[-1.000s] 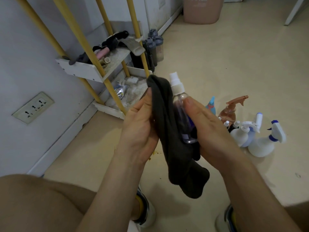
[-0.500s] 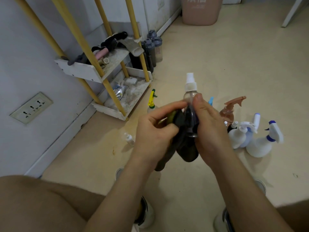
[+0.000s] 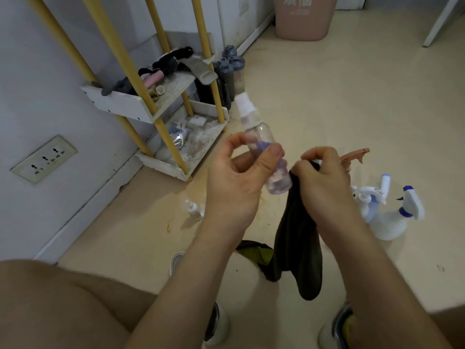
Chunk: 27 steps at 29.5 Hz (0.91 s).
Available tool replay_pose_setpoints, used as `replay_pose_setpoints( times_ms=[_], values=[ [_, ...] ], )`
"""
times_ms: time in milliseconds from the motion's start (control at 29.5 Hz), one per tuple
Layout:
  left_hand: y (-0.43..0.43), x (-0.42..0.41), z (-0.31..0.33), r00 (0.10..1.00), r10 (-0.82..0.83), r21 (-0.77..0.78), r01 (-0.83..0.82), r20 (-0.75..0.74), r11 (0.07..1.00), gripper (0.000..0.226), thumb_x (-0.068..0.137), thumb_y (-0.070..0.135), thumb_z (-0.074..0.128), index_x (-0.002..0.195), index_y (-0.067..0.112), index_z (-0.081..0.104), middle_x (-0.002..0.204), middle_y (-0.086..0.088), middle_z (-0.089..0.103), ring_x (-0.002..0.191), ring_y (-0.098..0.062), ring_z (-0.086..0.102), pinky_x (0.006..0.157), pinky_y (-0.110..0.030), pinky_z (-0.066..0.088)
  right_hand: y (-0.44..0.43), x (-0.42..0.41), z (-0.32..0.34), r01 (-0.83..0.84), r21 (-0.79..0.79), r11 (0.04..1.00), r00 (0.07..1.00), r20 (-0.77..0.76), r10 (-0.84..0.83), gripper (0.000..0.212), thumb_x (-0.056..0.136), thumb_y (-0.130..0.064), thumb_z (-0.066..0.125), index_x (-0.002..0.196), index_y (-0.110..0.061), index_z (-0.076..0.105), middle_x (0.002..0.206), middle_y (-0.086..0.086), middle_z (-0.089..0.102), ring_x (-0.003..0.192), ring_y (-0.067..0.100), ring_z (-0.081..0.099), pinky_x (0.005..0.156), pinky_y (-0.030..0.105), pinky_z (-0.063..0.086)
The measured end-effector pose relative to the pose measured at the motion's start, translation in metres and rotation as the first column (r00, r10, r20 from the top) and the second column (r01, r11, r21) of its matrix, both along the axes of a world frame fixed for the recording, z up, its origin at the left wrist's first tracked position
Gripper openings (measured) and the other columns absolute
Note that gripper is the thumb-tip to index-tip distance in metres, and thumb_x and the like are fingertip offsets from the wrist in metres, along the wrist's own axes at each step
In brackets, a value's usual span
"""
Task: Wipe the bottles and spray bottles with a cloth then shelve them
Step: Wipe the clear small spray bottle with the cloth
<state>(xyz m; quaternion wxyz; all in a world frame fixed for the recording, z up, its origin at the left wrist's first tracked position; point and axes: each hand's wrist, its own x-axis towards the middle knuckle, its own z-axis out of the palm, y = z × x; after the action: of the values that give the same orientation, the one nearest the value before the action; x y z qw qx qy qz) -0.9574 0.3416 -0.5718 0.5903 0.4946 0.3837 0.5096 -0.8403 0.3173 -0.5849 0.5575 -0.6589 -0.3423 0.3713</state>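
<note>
The small spray bottle (image 3: 256,133) has changed hands since half a second ago. It was in the right hand with the cloth bunched round it, and now the left hand (image 3: 236,187) has it. The fingers (image 3: 273,157) of that hand pinch its clear body near the middle of the frame. The bottle is tilted, its white cap pointing up and left toward the shelf rack (image 3: 120,107). The right hand (image 3: 324,182) sits just beside the bottle's base, fingers clenched on the top of the dark cloth (image 3: 299,248). The cloth has come off the bottle and hangs down toward the floor (image 3: 352,96).

At the right of the frame two white trigger sprayers (image 3: 392,222) stand together on the floor, with a brownish-pink trigger sprayer (image 3: 354,156) partly hidden behind the right hand. A tiny bottle (image 3: 193,210) stands on the floor left of the left wrist. Grey-capped bottles (image 3: 234,71) stand beside the rack's lower tray, and a wall socket (image 3: 44,158) is at the far left.
</note>
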Motion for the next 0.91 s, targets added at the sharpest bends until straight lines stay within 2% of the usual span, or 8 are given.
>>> replay_pose_setpoints(
  times_ms=[102,203,339,440,542,678,813,915],
  values=[
    [0.005,-0.008,0.000,0.998,0.008,0.040,-0.005,-0.060,0.999,0.040,0.086,0.029,0.063,0.121,0.009,0.058,0.085,-0.011,0.062,0.070,-0.017,0.061,0.062,-0.035,0.059,-0.005,0.012,0.009,0.109,0.097,0.989,0.864,-0.501,-0.047,0.010,0.087,-0.001,0.060,0.090,-0.010,0.064,0.072,0.000,0.063,0.068,0.013,0.061,0.055,0.023,0.051],
    [0.000,-0.006,-0.008,0.993,-0.105,0.005,0.106,-0.055,0.994,0.035,0.097,0.030,0.052,0.127,0.013,0.056,0.083,-0.008,0.054,0.060,-0.014,0.051,0.046,-0.023,0.045,-0.007,0.010,0.021,0.158,0.322,0.933,0.783,-0.616,0.080,0.012,0.082,-0.009,0.067,0.092,-0.006,0.069,0.081,0.006,0.070,0.078,0.019,0.067,0.069,0.028,0.055],
    [-0.011,0.010,-0.006,0.988,-0.147,0.063,0.150,-0.047,0.987,0.033,0.096,0.038,0.043,0.119,0.022,0.059,0.092,-0.009,0.062,0.076,-0.018,0.059,0.060,-0.021,0.048,-0.002,-0.021,0.020,0.093,0.425,0.900,0.992,-0.121,-0.045,0.019,0.091,-0.017,0.065,0.109,-0.020,0.071,0.099,-0.002,0.073,0.092,0.008,0.068,0.080,0.022,0.052],
    [-0.006,0.008,-0.014,0.997,-0.033,0.085,0.040,-0.076,0.996,0.025,0.101,0.039,0.045,0.115,0.029,0.063,0.104,-0.001,0.070,0.099,-0.018,0.067,0.085,-0.036,0.053,-0.009,-0.040,0.006,-0.064,0.429,0.901,0.981,0.191,-0.021,0.030,0.099,-0.028,0.054,0.121,-0.012,0.067,0.110,-0.003,0.068,0.100,-0.001,0.063,0.085,0.015,0.048],
    [-0.001,0.002,-0.025,0.955,0.054,0.218,0.011,-0.292,0.976,0.040,0.099,0.037,0.040,0.130,0.018,0.056,0.103,0.016,0.065,0.099,-0.001,0.062,0.091,-0.028,0.051,-0.015,-0.052,0.006,-0.121,0.341,0.932,0.949,0.314,0.009,0.049,0.103,-0.040,0.037,0.144,-0.015,0.048,0.133,-0.002,0.061,0.121,0.002,0.056,0.098,0.018,0.045],
    [-0.017,0.005,-0.031,0.854,0.154,0.331,0.022,-0.496,0.943,0.043,0.099,0.024,0.050,0.141,0.021,0.046,0.094,0.040,0.057,0.091,0.020,0.054,0.083,-0.008,0.046,0.003,-0.037,0.017,-0.106,0.179,0.978,0.918,0.395,0.027,0.035,0.105,-0.032,0.032,0.126,-0.013,0.054,0.083,-0.013,0.061,0.073,-0.001,0.056,0.064,0.008,0.038],
    [0.000,0.009,-0.029,0.799,0.155,0.274,0.013,-0.582,0.962,0.045,0.097,0.046,0.039,0.137,0.026,0.047,0.095,0.021,0.064,0.085,-0.002,0.061,0.074,-0.023,0.050,-0.010,-0.043,0.017,-0.149,0.078,0.986,0.873,0.479,0.094,0.032,0.104,-0.033,0.034,0.127,-0.019,0.052,0.089,-0.004,0.062,0.076,0.008,0.058,0.063,0.016,0.040],
    [-0.011,0.012,-0.029,0.717,0.279,0.481,0.089,-0.638,0.872,0.048,0.095,0.034,0.052,0.137,0.012,0.047,0.115,0.022,0.047,0.094,0.008,0.041,0.074,-0.006,0.034,-0.001,-0.038,0.014,-0.107,0.063,0.992,0.888,0.455,0.067,0.030,0.104,-0.032,0.033,0.118,-0.013,0.052,0.085,-0.002,0.062,0.075,0.014,0.058,0.061,0.025,0.038]
  ],
)
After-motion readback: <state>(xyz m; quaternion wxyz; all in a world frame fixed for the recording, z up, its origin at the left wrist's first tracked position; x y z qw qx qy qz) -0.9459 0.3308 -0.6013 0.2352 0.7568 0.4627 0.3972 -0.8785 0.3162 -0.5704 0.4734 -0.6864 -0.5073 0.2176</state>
